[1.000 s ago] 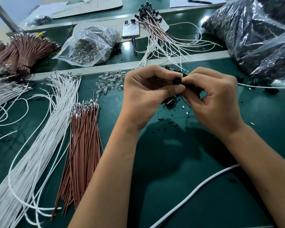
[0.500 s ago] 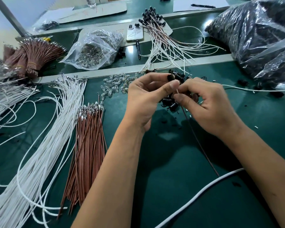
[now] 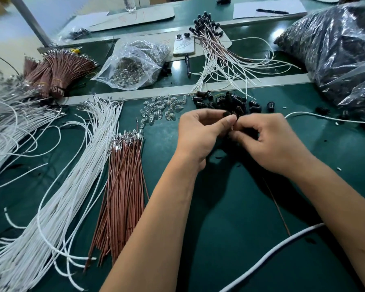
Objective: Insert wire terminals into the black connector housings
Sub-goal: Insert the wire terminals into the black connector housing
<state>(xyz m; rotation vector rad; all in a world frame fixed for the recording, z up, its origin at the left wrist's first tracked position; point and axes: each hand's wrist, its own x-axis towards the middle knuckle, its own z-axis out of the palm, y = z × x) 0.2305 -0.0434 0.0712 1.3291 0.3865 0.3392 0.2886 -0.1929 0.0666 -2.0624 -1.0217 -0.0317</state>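
Green worktop. Far left: white wires fanned; beside them brown wires, terminals up. Centre: left hand pinching a small black connector housing; right hand pinching brown wire at it. Loose housings just behind.

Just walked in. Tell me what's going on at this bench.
A person is assembling wiring at a green work mat. The left hand and right hand meet fingertip to fingertip over a pile of small black connector housings, pinching something small between them; a thin brown wire trails back from under the right hand. Exactly what sits in each grip is hidden. Loose brown terminal-tipped wires and white wires lie to the left, with finished assemblies behind.
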